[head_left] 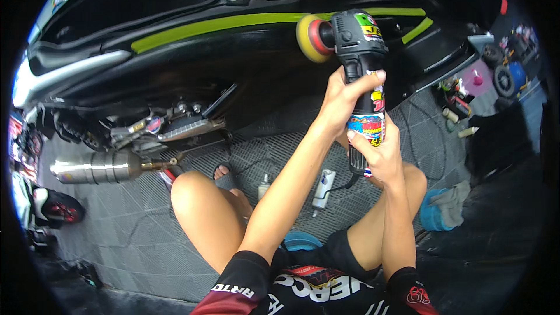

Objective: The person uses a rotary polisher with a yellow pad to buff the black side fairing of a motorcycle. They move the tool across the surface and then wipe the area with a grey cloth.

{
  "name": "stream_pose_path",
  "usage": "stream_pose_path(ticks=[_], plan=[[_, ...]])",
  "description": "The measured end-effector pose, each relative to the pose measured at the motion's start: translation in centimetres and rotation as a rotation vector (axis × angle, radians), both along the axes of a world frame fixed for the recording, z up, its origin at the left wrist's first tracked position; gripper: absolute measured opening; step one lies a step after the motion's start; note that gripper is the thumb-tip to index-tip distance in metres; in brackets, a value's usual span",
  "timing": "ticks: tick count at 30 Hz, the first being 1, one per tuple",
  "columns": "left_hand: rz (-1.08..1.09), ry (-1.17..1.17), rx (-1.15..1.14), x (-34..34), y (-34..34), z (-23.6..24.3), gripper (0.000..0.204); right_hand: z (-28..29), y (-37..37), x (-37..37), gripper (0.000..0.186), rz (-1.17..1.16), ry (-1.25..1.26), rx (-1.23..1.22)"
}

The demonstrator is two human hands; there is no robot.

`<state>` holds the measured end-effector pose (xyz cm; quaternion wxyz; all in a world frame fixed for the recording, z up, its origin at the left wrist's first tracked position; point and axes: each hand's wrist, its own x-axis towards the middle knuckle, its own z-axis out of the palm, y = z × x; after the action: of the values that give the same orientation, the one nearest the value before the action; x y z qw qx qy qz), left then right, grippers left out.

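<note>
I hold a black sticker-covered power polisher (356, 38) with both hands. My left hand (344, 96) grips its upper body, thumb over the front. My right hand (376, 149) wraps round the lower handle, where a cord leaves the bottom. The yellow foam pad (310, 46) on a red backing faces left and looks blurred. It is close to a glossy black scooter body panel (245, 64); I cannot tell whether it touches. Yellow-green masking tape (227, 24) runs along the panel above and behind the polisher.
On the mat (128, 210) lie a steel exhaust (93, 168), bottles (324, 188), cords and, at right, a blue container (431, 213) with a grey cloth. Another motorcycle wheel (61, 207) is at left; wheels and small items (504, 81) crowd the upper right. My bent legs surround the bottles.
</note>
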<state>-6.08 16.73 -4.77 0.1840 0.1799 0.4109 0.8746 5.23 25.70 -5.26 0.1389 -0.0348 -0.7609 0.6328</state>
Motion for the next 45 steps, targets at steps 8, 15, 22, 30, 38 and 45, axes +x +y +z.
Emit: stream_pose_path(ticks=[8,15,22,30,38,45], plan=[[-0.011,0.053,0.102,1.7,-1.4,-0.5,0.021,0.1,0.7,0.8,0.039,0.101,-0.113,0.053],[0.133,0.127,0.16,1.9,-1.2,-0.5,0.026,0.0,0.6,0.9,0.039,0.074,-0.122,0.126],[0.286,0.152,0.25,2.2,-0.3,-0.5,0.037,2.5,2.1,0.2,0.044,0.14,-0.098,0.309],[0.07,0.113,0.167,1.5,-1.2,-0.7,0.035,1.4,0.7,0.7,0.047,0.042,-0.134,0.29],[-0.055,-0.05,0.182,0.9,0.1,-1.5,0.04,-0.4,2.2,1.5,0.078,-0.024,-0.267,0.124],[-0.095,0.009,0.106,-0.9,2.8,-2.2,0.046,-1.7,3.9,0.7,0.075,-0.078,-0.151,0.005]])
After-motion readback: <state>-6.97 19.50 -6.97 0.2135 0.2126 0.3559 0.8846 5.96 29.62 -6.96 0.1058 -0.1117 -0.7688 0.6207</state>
